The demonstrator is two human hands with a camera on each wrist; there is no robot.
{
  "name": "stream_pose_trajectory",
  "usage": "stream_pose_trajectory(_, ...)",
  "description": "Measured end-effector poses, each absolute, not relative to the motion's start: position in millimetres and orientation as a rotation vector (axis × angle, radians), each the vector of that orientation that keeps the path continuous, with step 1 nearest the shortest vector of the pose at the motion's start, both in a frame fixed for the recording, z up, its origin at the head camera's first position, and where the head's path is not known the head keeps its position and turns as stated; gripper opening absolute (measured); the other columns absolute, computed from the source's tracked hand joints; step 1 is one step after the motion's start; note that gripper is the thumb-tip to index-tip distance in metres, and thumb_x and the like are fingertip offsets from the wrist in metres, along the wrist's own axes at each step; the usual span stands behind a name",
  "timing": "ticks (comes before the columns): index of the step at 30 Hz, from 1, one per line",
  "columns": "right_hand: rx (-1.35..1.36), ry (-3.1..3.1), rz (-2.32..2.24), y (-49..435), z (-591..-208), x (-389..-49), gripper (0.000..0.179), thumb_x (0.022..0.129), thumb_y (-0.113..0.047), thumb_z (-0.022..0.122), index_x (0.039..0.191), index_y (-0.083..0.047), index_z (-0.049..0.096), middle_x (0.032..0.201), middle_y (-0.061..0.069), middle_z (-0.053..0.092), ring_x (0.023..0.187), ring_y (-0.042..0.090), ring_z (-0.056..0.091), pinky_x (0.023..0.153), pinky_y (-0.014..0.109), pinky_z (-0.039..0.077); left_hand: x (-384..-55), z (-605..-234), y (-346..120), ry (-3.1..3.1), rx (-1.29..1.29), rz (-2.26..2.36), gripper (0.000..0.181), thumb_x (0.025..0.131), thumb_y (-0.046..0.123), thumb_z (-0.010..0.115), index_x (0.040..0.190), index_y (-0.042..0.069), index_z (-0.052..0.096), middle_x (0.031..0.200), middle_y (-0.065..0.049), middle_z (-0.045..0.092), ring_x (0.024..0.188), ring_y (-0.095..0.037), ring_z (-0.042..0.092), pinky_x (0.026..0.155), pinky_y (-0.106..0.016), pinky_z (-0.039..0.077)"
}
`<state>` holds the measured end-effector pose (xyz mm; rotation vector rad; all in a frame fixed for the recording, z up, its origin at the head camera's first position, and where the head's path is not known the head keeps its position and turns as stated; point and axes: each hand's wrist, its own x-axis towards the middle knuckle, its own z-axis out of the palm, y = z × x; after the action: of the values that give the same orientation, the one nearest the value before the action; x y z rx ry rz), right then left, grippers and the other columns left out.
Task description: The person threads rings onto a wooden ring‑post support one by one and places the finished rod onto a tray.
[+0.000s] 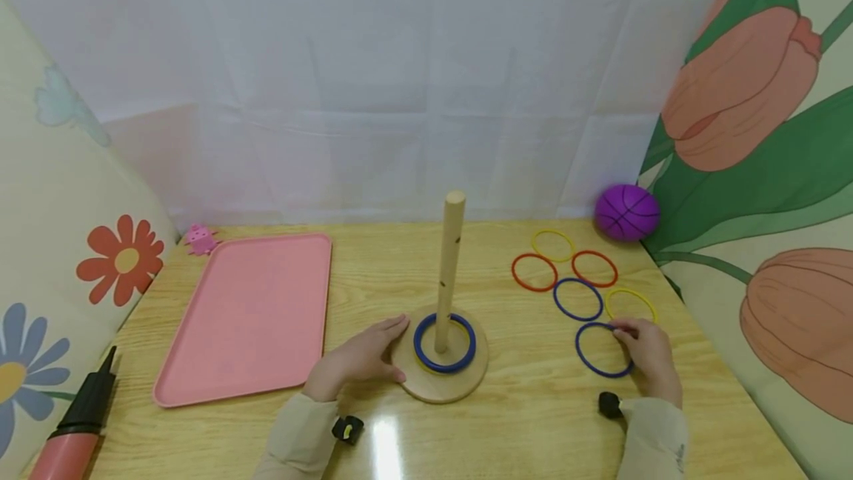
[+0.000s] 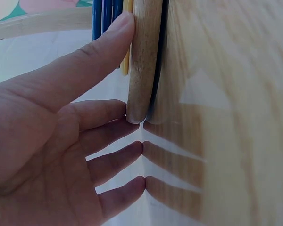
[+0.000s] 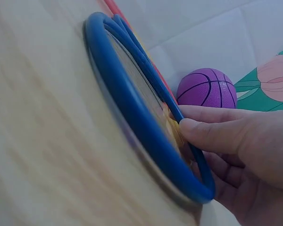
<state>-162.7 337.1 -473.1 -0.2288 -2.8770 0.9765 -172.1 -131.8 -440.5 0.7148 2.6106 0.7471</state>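
Note:
An upright wooden post (image 1: 449,265) stands on a round wooden base (image 1: 433,391). Blue rings (image 1: 446,370) lie round its foot, over a yellow ring (image 2: 126,56). My left hand (image 1: 360,354) touches the base's left rim, the thumb on its near edge and the other fingers spread, their tips meeting the rim and table. To the right, my right hand (image 1: 649,354) pinches the right edge of a blue ring (image 3: 127,101) between thumb and fingers. That ring is tilted in the right wrist view, close to the tabletop.
Beyond the pinched ring lie another blue ring (image 1: 581,318), two red rings (image 1: 536,290) and two yellow rings (image 1: 552,231). A purple ball (image 1: 626,212) sits at the back right. Left are a pink tray (image 1: 260,317), a small pink toy (image 1: 201,240) and a black-nozzled pump (image 1: 73,428).

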Motion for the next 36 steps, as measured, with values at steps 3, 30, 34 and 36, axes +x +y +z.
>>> stream_pose_trajectory(3,-0.238,-2.886,0.984,336.3,-471.4,-162.4,0.019,0.092,-0.002,0.060,0.106,0.007,0.069,0.099,0.024,0.069,0.087,0.027,0.062,0.071,0.024,0.047,-171.4,-439.7,-132.8,2.613,0.722,0.743,0.092,0.077,0.028,0.080,0.148,-0.006,0.032,0.154,-0.026,0.032,0.141,-0.045,0.031,0.118,-0.056,0.028)
stream_pose_trajectory(30,-0.074,-2.720,1.197,295.4,-409.3,-179.0,0.029,0.096,-0.013,0.060,0.119,0.003,0.066,0.101,0.025,0.070,0.069,0.004,0.065,0.065,0.023,0.059,-170.5,-440.7,-132.0,2.615,0.700,0.763,0.092,0.077,0.026,0.081,0.148,-0.005,0.032,0.155,-0.024,0.031,0.142,-0.044,0.030,0.119,-0.054,0.027)
stream_pose_trajectory(34,-0.005,-2.662,1.243,278.5,-385.3,-185.2,0.031,0.096,-0.018,0.060,0.119,0.001,0.067,0.106,0.025,0.070,0.068,-0.008,0.061,0.063,0.017,0.056,-170.6,-440.1,-132.5,2.614,0.713,0.753,0.092,0.077,0.027,0.080,0.148,-0.006,0.032,0.154,-0.025,0.031,0.142,-0.045,0.030,0.119,-0.055,0.026)
stream_pose_trajectory(36,0.029,-2.611,1.301,269.0,-373.7,-187.5,0.030,0.096,-0.018,0.060,0.119,0.001,0.067,0.108,0.027,0.069,0.067,-0.010,0.061,0.063,0.016,0.056,-170.3,-439.4,-133.0,2.613,0.718,0.750,0.092,0.076,0.027,0.080,0.147,-0.006,0.032,0.154,-0.026,0.031,0.141,-0.045,0.031,0.118,-0.056,0.027)
